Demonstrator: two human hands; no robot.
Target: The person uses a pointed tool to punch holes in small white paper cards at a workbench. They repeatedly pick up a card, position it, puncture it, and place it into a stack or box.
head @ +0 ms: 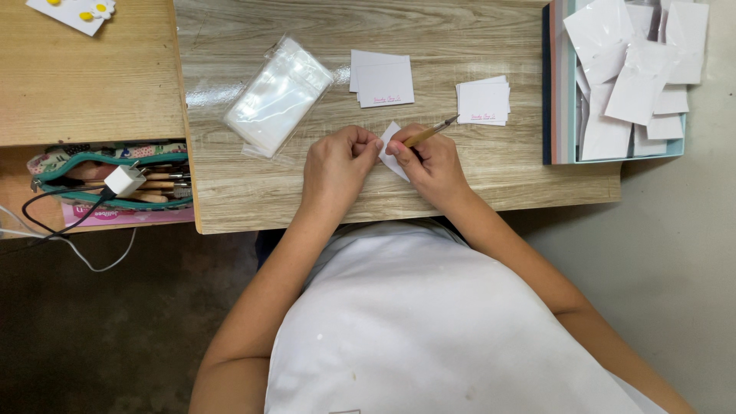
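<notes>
A clear, glossy plastic bag (pixel 277 97) lay slanted on the far left part of the pale wood-grain counter (pixel 475 31), its contents white and hard to make out. To its right sat a small stack of white cards (pixel 381 78), rectangular, with a faint line of pink print near the lower edge; a second, neater stack of the same cards (pixel 484 102) sat further right. At the far right edge stood a pale blue tray (pixel 676 147) heaped with loose white cards lying at all angles, its far end cut off by the frame.

Near the counter's near edge, the left hand (pixel 335 166) was curled, its fingertips pinching the left edge of a small white card (pixel 391 138). The right hand (pixel 434 162) was closed too, touching the card's right side and gripping a thin tool with a wooden handle and fine metal tip (pixel 429 133) that pointed far and right. Most of the card was hidden behind the fingers, so its face could not be read.

On a lower wooden surface at the left, a teal zip pouch (pixel 92 165) lay open with wooden-handled tools inside, and a white charger plug (pixel 123 181) with a dark cable lay across it. A card with yellow and white flower shapes (pixel 77 11) was cut off at the far left corner
</notes>
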